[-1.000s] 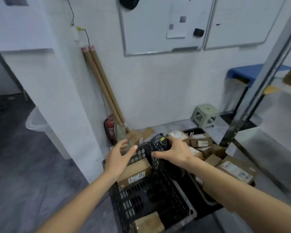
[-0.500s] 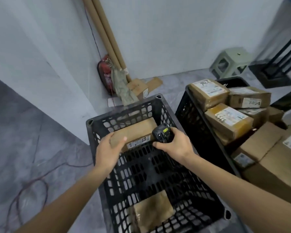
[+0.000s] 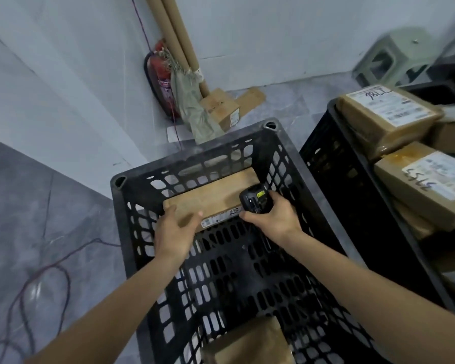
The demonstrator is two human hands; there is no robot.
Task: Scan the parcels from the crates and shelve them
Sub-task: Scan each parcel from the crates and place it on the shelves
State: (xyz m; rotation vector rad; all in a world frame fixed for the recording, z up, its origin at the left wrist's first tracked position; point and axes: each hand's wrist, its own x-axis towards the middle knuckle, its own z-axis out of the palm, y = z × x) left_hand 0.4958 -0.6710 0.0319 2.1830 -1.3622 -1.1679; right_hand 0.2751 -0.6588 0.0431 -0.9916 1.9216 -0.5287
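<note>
Current parcel [image 3: 210,199]: flat brown box at the far end of the near black crate [image 3: 250,271], label strip [image 3: 221,218] facing the camera on its near edge. Left hand [image 3: 175,229] rests on its near-left corner, fingers spread and laid over the top, thumb out to the right; looks like steadying, not a full grip yet. Right hand [image 3: 273,218] is wrapped tight around the handheld scanner [image 3: 255,199], head aimed down at the box, just beside the label. Can't tell whether a scan has registered.

Progress, judged from layout: early to mid. This crate is nearly emptied: only this box plus one more parcel [image 3: 247,342] at the near end, partly cut off by the frame edge. Second crate [image 3: 334,164] on the right is piled over the rim: one box marked in pen [image 3: 386,114], another labelled box [image 3: 426,185] nearer, more underneath and behind. None of those look handled.

Left to do: scan this one, lift it out, shelve it; then the near parcel; then the whole right crate. No shelf in view.

Loose small carton [image 3: 222,109] on the floor by the far wall; unclear if it's part of the job.
</note>
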